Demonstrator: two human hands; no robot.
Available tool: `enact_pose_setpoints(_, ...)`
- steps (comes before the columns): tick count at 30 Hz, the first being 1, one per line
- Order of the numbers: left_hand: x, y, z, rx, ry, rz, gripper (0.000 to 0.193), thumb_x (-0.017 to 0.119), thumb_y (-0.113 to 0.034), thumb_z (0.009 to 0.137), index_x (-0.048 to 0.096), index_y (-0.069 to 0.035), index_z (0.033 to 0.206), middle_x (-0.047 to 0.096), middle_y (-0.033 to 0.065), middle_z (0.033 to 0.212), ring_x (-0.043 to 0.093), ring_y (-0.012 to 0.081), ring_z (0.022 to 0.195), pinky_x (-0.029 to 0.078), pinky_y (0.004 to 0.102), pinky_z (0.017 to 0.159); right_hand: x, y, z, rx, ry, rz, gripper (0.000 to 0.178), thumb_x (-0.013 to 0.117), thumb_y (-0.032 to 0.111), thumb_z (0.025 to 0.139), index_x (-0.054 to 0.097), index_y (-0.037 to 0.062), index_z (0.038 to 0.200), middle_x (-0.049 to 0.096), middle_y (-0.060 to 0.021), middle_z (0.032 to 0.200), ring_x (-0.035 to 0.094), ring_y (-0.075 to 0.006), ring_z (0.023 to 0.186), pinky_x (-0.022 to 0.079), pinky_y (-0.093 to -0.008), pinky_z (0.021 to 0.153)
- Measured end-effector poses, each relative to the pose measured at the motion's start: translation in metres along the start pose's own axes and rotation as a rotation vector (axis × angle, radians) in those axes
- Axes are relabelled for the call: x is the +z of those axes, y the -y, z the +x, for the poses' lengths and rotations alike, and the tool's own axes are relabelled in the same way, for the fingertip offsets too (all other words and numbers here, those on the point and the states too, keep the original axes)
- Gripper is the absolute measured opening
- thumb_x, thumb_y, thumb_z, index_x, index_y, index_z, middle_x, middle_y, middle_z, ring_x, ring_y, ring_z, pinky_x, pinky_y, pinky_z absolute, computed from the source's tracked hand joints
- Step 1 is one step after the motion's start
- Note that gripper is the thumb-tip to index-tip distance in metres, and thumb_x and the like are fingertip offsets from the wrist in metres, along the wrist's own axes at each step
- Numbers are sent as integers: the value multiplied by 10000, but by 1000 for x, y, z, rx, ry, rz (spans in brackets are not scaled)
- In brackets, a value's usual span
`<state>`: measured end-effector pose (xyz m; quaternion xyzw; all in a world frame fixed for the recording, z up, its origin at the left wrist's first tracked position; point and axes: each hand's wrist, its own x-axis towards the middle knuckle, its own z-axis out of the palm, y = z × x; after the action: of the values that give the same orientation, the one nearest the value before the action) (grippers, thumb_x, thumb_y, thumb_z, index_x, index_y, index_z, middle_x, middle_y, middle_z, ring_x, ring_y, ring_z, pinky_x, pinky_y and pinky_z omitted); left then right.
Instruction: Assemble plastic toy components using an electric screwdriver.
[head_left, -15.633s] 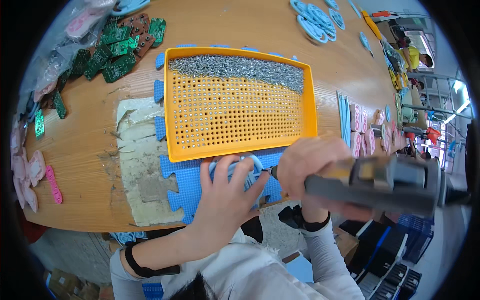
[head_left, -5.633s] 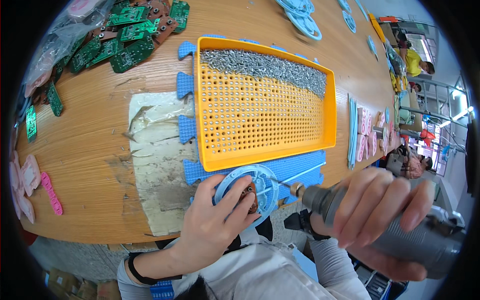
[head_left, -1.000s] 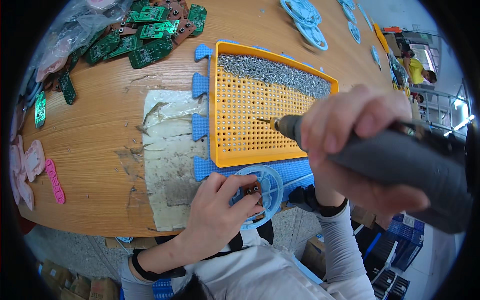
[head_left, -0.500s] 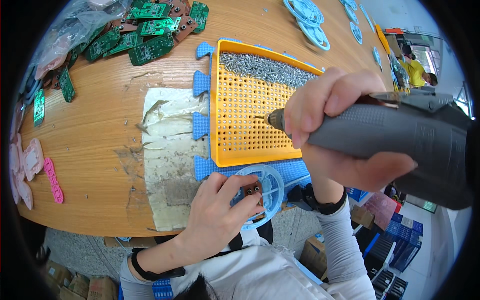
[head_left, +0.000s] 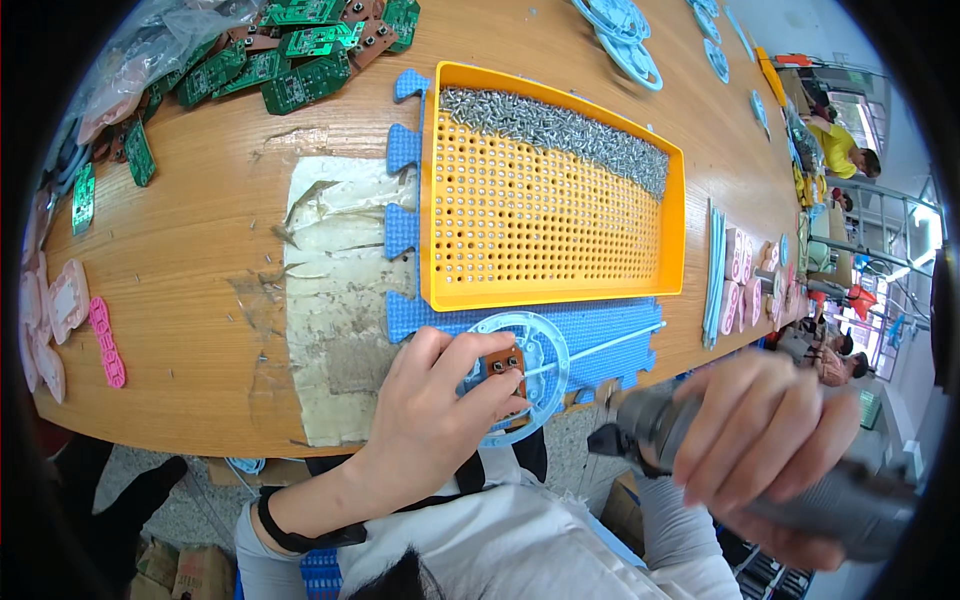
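Nearest, the right hand [head_left: 765,430] has its fingers wrapped round the thick grey body of a power screwdriver [head_left: 850,510], whose blurred front end points toward the ring and stands apart from it. The left hand [head_left: 430,400] bends over a light-blue plastic ring [head_left: 556,390], its fingers set close together and pressing on a small brown circuit board [head_left: 505,359] that sits inside the ring's left part. The ring lies over the near edge of a blue foam mat [head_left: 610,350], and a slim light-blue rod [head_left: 620,341] slants from it to the right across the mat.

Just beyond the ring stands a yellow tray [head_left: 560,297] with a perforated floor; many holes carry screws, and loose silvery screws [head_left: 560,130] are heaped along its far side. Left of the mat, a creased whitish sheet [head_left: 345,260] covers part of the wooden tabletop [head_left: 200,300]. A bright pink strip [head_left: 106,342] lies well to the left, near pale pink casings [head_left: 69,300].

Farther off, green circuit boards [head_left: 310,85] pile up at the left, beside a clear plastic bag [head_left: 150,60]. More light-blue parts [head_left: 625,40] lie at the far side.
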<state>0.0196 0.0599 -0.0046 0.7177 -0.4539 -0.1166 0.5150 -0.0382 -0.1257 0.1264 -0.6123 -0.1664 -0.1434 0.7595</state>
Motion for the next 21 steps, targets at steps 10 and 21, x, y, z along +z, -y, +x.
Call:
enact_pose_setpoints(10, -1, -2, 2, 6, 23, 22, 273, 767, -130, 664, 635, -51, 889, 583, 49, 1077, 505, 248, 821, 450, 346, 693, 35, -25, -47, -25, -131, -19, 123, 589, 12, 863, 525, -75, 804, 591, -216, 670, 569, -281, 498, 519, -394, 488)
enact_pose_setpoints(21, -3, -2, 1, -8, 40, 31, 271, 765, -134, 668, 638, -52, 893, 577, 53, 1077, 502, 250, 827, 449, 349, 705, 31, -30, -43, 8, -45, -106, 160, 545, 22, 885, 539, -74, 757, 584, -191, 649, 569, -279, 485, 520, -370, 476)
